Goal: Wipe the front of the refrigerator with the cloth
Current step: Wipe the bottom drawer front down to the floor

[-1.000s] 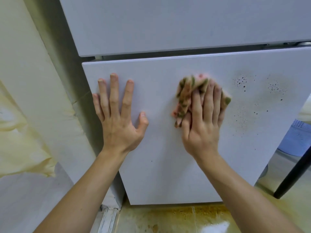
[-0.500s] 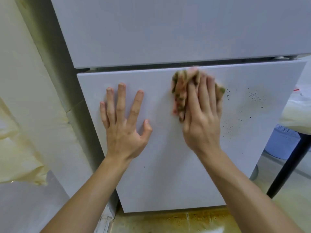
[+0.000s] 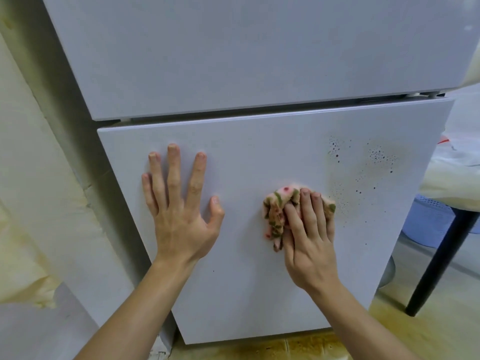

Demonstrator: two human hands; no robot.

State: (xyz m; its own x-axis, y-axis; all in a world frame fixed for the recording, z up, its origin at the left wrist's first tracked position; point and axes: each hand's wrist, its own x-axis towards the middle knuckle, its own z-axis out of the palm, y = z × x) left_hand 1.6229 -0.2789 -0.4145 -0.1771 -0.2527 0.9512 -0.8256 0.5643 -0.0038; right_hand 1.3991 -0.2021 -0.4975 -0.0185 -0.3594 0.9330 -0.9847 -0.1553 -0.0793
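Cloth (image 3: 276, 211) was pressed to door (image 3: 233, 294) under right hand (image 3: 310, 245), fingers flat; specks (image 3: 376, 157) just beyond; left hand (image 3: 179, 216) lay splayed flat.

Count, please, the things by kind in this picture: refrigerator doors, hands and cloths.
Refrigerator doors: 2, the upper door and the lower door
Hands: 2, the left hand and the right hand
Cloths: 1, the patterned cloth under the right hand
Total: 5

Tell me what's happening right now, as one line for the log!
step: wipe lower door | right hand: presses cloth on door | left hand: flat on door | dark specks: right of cloth
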